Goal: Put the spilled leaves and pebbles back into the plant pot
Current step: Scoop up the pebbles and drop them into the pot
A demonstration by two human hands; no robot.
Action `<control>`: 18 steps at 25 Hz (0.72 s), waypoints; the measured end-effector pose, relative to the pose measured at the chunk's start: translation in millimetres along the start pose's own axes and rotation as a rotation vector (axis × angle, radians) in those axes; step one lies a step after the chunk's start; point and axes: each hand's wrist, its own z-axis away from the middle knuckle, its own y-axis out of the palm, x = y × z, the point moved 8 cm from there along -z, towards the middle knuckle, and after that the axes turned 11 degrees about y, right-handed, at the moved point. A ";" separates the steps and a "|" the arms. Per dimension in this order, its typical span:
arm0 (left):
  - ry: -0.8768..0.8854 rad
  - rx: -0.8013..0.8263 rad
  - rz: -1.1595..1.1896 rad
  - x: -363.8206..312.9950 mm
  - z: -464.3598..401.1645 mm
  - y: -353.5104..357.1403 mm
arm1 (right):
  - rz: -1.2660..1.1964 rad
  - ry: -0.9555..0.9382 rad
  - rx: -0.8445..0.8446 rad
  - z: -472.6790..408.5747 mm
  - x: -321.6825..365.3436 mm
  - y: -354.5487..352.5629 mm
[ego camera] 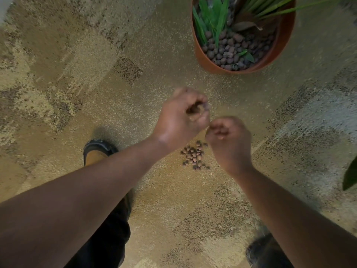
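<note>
A terracotta plant pot [204,59] stands on the carpet at the upper right. It holds brown clay pebbles [231,49], green leaves [218,18] and a plant. A small heap of spilled pebbles [194,155] lies on the carpet below my hands. My left hand [181,118] hovers above the heap, its fingers curled round a few brown pebbles that show in the hollow of the fist. My right hand [229,140] is right beside it with its fingers curled inward. Motion blur hides whether it holds anything.
Patterned beige and brown carpet [77,74] covers the floor. My left shoe [96,151] is at lower left of the heap, and my right shoe [258,248] at the bottom right. A dark green leaf [350,176] pokes in at the right edge.
</note>
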 end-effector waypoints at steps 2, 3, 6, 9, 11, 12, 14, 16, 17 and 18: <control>0.146 -0.116 -0.037 -31.8 -36.7 -16.4 | -0.169 -0.053 -0.175 -21.2 36.6 -40.6; 0.195 -0.147 -0.076 -43.2 -54.6 -23.0 | -0.234 -0.082 -0.241 -33.6 52.0 -58.1; 0.208 -0.039 -0.226 -51.7 -95.2 -23.9 | -0.208 -0.101 -0.331 -68.2 79.5 -84.1; 0.195 0.092 -0.364 -42.5 -107.5 -13.9 | -0.034 -0.066 -0.289 -89.3 82.6 -79.7; 0.230 0.075 -0.395 -40.0 -109.7 -13.5 | 0.021 -0.109 -0.278 -92.1 82.4 -76.7; 0.246 0.051 -0.388 -39.5 -109.5 -13.4 | 0.022 -0.154 -0.298 -88.3 83.9 -76.8; 0.282 -0.046 -0.313 -40.5 -101.0 -12.3 | 0.006 -0.273 -0.359 -70.5 83.5 -73.6; 0.343 -0.141 -0.275 -38.4 -76.8 -9.4 | 0.013 -0.341 -0.339 -47.7 72.4 -56.7; 0.337 -0.134 -0.281 -29.5 -60.2 -3.6 | 0.050 -0.322 -0.281 -39.6 59.8 -43.5; 0.284 -0.071 -0.284 -13.9 -41.5 6.5 | 0.114 -0.263 -0.199 -35.0 40.8 -28.4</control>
